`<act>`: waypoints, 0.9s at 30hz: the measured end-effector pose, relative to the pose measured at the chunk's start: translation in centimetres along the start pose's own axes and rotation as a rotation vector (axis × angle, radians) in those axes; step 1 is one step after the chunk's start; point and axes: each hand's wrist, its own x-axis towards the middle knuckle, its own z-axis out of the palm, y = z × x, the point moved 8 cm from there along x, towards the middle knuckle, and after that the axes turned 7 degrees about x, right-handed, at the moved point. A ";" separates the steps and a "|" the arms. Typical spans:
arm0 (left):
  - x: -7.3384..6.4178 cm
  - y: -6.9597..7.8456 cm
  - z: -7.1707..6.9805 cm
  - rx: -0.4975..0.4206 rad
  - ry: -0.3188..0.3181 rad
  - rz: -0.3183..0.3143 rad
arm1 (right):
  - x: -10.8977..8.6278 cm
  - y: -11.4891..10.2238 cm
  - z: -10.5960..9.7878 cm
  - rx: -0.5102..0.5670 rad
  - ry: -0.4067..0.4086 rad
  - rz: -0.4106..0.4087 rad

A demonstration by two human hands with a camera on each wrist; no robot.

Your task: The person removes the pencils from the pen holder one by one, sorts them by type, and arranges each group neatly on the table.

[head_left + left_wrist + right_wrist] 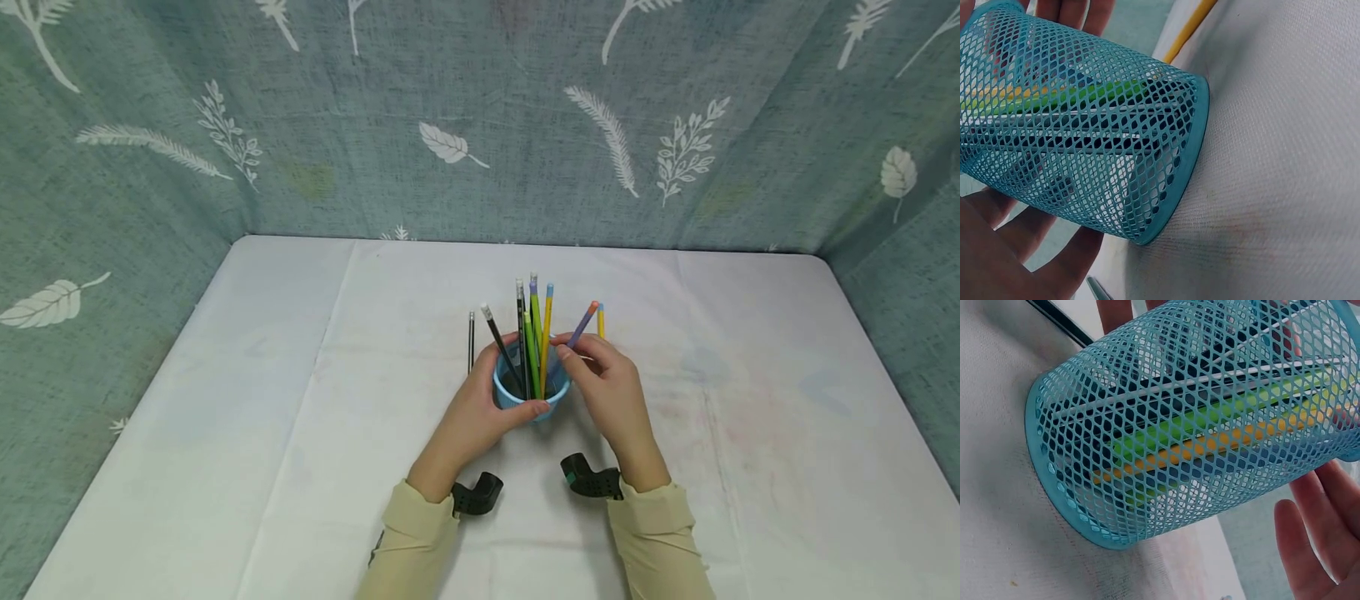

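My left hand (480,408) grips the side of a light blue mesh pencil cup (1085,125), fingers round the far side and thumb at the near rim. Black, green and yellow pencils stand in the cup, among them a black pencil (495,329) leaning left, a green pencil (532,342) and a yellow pencil (547,333). At the cup's right rim my right hand (611,387) pinches a purple pencil (583,325) with an orange end, slanting into the cup. The cup's base is at the cloth in both wrist views.
A black pencil (471,342) lies on the white cloth (375,375) left of the cup. Beyond my right hand, another yellow pencil (601,321) is partly hidden. A green leaf-patterned curtain (487,192) borders the table at the back and sides.
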 end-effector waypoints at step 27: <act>0.0 -0.4 0.1 0.002 -0.003 -0.023 | -0.3 -0.7 -3.5 0.309 0.265 -0.087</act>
